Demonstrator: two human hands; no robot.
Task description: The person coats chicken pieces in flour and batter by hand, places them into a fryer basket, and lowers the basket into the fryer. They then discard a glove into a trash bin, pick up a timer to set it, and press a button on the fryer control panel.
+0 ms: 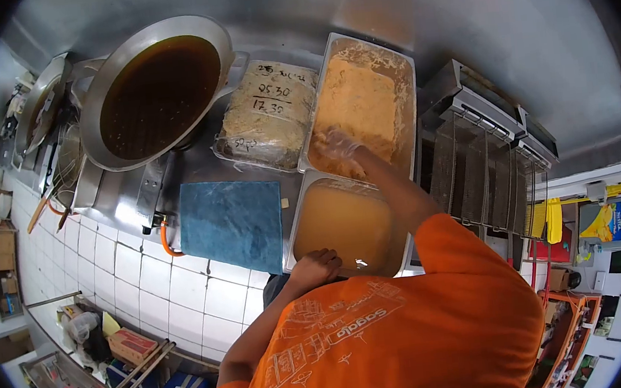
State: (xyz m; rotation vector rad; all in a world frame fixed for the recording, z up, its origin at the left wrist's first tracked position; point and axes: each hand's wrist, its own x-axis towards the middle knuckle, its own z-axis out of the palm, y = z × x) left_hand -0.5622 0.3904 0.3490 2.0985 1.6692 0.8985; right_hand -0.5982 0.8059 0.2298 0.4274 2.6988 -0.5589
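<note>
My right hand (341, 146), in a thin clear glove, reaches into a long metal tray (411, 98) of orange-tan crumbs (356, 100). Its fingertips are down in the crumbs at the tray's near left, so their grip is hidden. Nearer to me stands a tub (295, 225) of light brown liquid (347, 220). My bare left hand (317, 266) rests at the tub's near left rim, its fingers curled over the edge. Left of the crumb tray lies a clear plastic-wrapped pack (267, 112) with handwritten numbers on top.
A wide pan (117, 162) of dark oil (160, 96) sits at the back left. A blue cloth (231, 224) hangs over the counter's front edge. Wire fryer baskets (476, 170) stand on the right. An orange hose (167, 239) shows below the counter, above white floor tiles (185, 288).
</note>
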